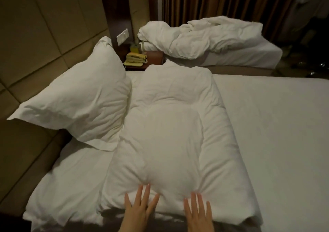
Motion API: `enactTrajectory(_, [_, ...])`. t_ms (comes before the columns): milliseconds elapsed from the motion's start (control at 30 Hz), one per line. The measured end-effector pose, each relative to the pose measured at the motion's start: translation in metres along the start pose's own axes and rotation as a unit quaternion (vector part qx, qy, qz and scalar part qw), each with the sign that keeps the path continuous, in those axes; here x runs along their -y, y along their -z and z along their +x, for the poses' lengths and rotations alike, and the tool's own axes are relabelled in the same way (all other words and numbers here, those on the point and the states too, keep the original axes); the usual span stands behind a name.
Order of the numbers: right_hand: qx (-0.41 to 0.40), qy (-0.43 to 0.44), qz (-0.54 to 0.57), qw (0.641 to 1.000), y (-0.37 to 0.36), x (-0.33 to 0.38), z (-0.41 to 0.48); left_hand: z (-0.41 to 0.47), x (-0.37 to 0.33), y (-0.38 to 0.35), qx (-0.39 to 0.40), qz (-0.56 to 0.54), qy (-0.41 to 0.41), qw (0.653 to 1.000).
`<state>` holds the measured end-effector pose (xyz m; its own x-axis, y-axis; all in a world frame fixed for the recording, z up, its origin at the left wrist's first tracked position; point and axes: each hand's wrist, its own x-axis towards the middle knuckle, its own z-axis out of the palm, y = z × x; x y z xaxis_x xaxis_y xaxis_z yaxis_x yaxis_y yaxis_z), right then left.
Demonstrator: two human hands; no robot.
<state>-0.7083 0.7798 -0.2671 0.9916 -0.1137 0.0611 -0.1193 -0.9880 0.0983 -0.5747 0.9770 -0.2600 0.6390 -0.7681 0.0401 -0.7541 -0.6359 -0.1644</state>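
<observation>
A white folded duvet (pixel 174 124) lies lengthwise across the near bed (pixel 276 133). My left hand (pixel 139 206) presses flat on its near end, fingers straight and spread. My right hand (pixel 197 212) presses beside it the same way, about a hand's width to the right. The fabric dimples at both sets of fingertips. A white pillow (pixel 78 105) leans against the padded headboard (pixel 30 41) at the left, touching the duvet's left edge.
A second bed (pixel 249 57) at the back carries a crumpled white duvet (pixel 204 35). Between the beds stands a dark nightstand (pixel 153 58) with a yellowish telephone (pixel 135 58). Brown curtains (pixel 222 0) hang behind. The mattress to the right of the duvet is flat sheet.
</observation>
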Motion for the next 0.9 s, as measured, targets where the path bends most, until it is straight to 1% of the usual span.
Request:
enactTrajectory(67, [-0.066, -0.024, -0.046, 0.996, -0.016, -0.001, 0.014, 0.011, 0.004, -0.019, -0.068, 0.023, -0.009, 0.997])
enactTrajectory(100, [-0.083, -0.015, -0.048, 0.995, -0.026, -0.002, 0.016, 0.014, 0.007, -0.028, -0.089, 0.032, -0.02, 0.995])
enactTrajectory(133, [-0.117, -0.011, -0.038, 0.992, -0.037, -0.003, 0.02, 0.016, 0.01, -0.034, -0.106, 0.036, -0.032, 0.993])
enactTrajectory(167, [-0.135, -0.016, -0.03, 0.99, -0.042, -0.006, 0.024, 0.019, 0.013, -0.038, -0.107, 0.034, -0.045, 0.993])
enactTrajectory(200, [-0.164, -0.023, -0.037, 0.985, -0.048, -0.009, 0.027, 0.021, 0.015, -0.04, -0.091, 0.026, -0.051, 0.994])
enactTrajectory(267, [-0.191, -0.014, -0.055, 0.98, -0.054, -0.017, 0.035, 0.024, 0.015, -0.035, -0.037, 0.019, -0.05, 0.998])
enactTrajectory(333, [-0.175, -0.007, -0.061, 0.983, -0.047, -0.024, 0.039, 0.029, 0.018, -0.026, 0.011, 0.02, -0.071, 0.997])
enactTrajectory(400, [-0.143, -0.008, -0.054, 0.988, -0.035, -0.024, 0.041, 0.036, 0.026, -0.011, 0.02, 0.019, -0.074, 0.997])
enactTrajectory(433, [-0.107, -0.006, -0.051, 0.993, -0.024, -0.024, 0.042, 0.041, 0.028, -0.002, 0.03, -0.004, -0.067, 0.997])
enactTrajectory(500, [-0.041, -0.005, -0.052, 0.998, 0.0, -0.024, 0.048, 0.049, 0.031, 0.03, 0.03, -0.022, -0.042, 0.998])
enactTrajectory(533, [-0.017, -0.008, -0.033, 0.999, 0.016, -0.025, 0.053, 0.051, 0.031, 0.051, 0.054, -0.038, -0.017, 0.998])
enactTrajectory(567, [-0.013, -0.009, -0.021, 1.0, 0.034, -0.026, 0.058, 0.053, 0.028, 0.068, 0.078, -0.041, 0.016, 0.996])
enactTrajectory(600, [0.01, -0.024, -0.007, 1.0, 0.052, -0.026, 0.06, 0.054, 0.026, 0.077, 0.099, -0.029, 0.037, 0.994])
enactTrajectory(633, [0.046, -0.043, 0.002, 0.998, 0.07, -0.027, 0.061, 0.053, 0.024, 0.086, 0.127, -0.03, 0.045, 0.99])
enactTrajectory(700, [0.102, -0.056, 0.007, 0.993, 0.094, -0.027, 0.055, 0.052, 0.022, 0.102, 0.149, -0.04, 0.049, 0.987])
enactTrajectory(767, [0.122, -0.048, 0.031, 0.991, 0.108, -0.029, 0.049, 0.049, 0.021, 0.121, 0.174, -0.054, 0.054, 0.982])
enactTrajectory(800, [0.127, -0.05, 0.026, 0.99, 0.118, -0.031, 0.047, 0.048, 0.02, 0.128, 0.184, -0.055, 0.051, 0.98])
enactTrajectory(900, [0.156, -0.049, 0.033, 0.986, 0.144, -0.038, 0.037, 0.042, 0.012, 0.15, 0.185, -0.047, 0.035, 0.981])
